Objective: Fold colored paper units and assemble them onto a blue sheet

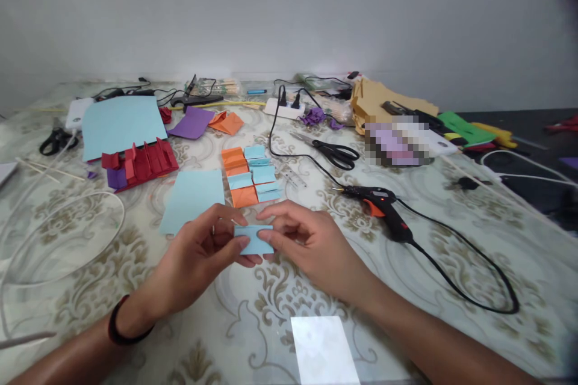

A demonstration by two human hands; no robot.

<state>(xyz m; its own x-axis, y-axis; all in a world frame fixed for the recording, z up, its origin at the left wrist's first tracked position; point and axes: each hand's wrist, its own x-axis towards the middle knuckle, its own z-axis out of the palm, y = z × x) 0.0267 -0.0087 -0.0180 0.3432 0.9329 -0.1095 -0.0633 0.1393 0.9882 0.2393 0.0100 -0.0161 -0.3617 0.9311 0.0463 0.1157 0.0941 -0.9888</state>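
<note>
A small folded piece of light blue paper (253,240) is held up above the table between both hands. My left hand (205,252) pinches its left end, thumb on the near face. At the right end, my right hand (311,243) grips it with the thumb in front and the fingers behind. Just beyond the hands lie orange and blue folded paper pieces (244,196) set out in two columns. A flat light blue sheet (195,195) lies beside them, partly hidden by my left hand.
A black glue gun (383,207) with an orange trigger and a looping cord lies to the right. Black-handled scissors (336,152) rest behind it. Red folded paper (149,165) and a large blue sheet (120,123) are at left. A white power strip (284,109) stands at the back.
</note>
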